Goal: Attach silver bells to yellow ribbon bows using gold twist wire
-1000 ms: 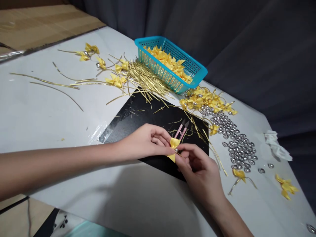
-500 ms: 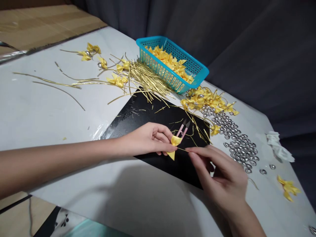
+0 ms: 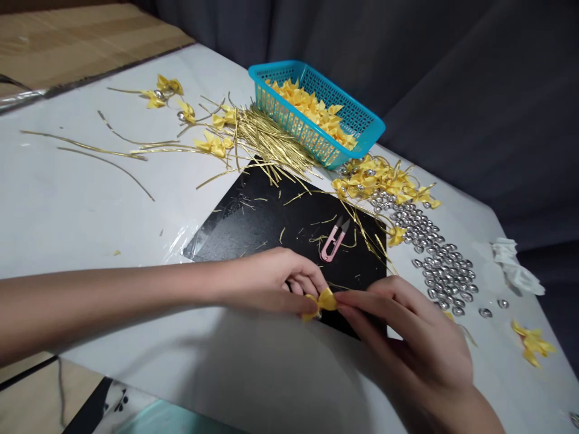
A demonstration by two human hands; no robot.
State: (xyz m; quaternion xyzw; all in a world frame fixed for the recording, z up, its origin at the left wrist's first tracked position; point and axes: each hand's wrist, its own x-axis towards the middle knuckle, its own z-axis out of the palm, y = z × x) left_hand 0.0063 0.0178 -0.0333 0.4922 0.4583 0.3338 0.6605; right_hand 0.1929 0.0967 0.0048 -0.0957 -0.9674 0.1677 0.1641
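Observation:
My left hand (image 3: 284, 280) pinches a small yellow ribbon bow (image 3: 326, 299) between thumb and fingertips, low over the front edge of a black mat (image 3: 244, 223). A tiny shiny bit shows at the bow's middle. From the right, my right hand (image 3: 416, 337) has thumb and index finger closed on the bow's right loop. The gold wire is mostly hidden by the fingers. Just beyond the hands, pink thread snips (image 3: 333, 244) lie on the mat among gold wire scraps.
A blue basket (image 3: 316, 135) of yellow ribbon pieces stands at the back, beside a heap of gold wire ties (image 3: 275, 144). Finished-looking yellow bows (image 3: 384, 181) and silver beads (image 3: 447, 271) lie on the right. Crumpled white material (image 3: 515, 265) sits near the right edge.
Both hands have come lower and nearer the table's front. My right hand has moved from the gold wire onto the bow, which has turned. The snips are now fully uncovered.

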